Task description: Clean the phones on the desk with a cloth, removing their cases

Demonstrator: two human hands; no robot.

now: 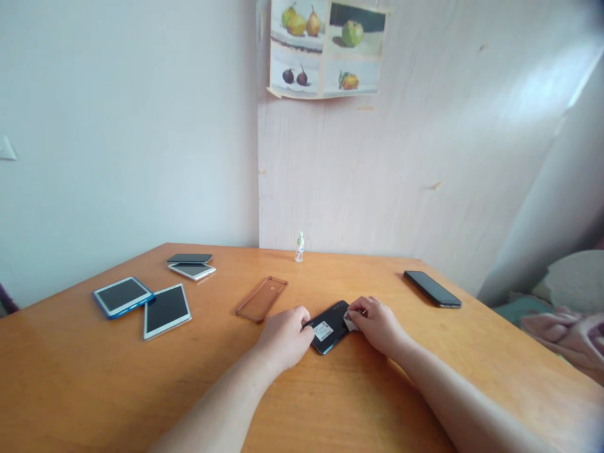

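A dark smartphone lies back side up on the wooden table, with a white label on its lower half. My left hand grips the phone's left edge, fingers curled. At the phone's right side, my right hand is closed on a small whitish wipe, pressed against the back of the phone. Part of the wipe is hidden under the fingers. A clear brownish phone case rests just beyond my left hand.
A small spray bottle stands near the wall. To the left lie a blue-cased tablet, a white tablet, a white phone and a dark phone. Another black phone lies at the right. Crumpled bedding shows beyond the table's right edge.
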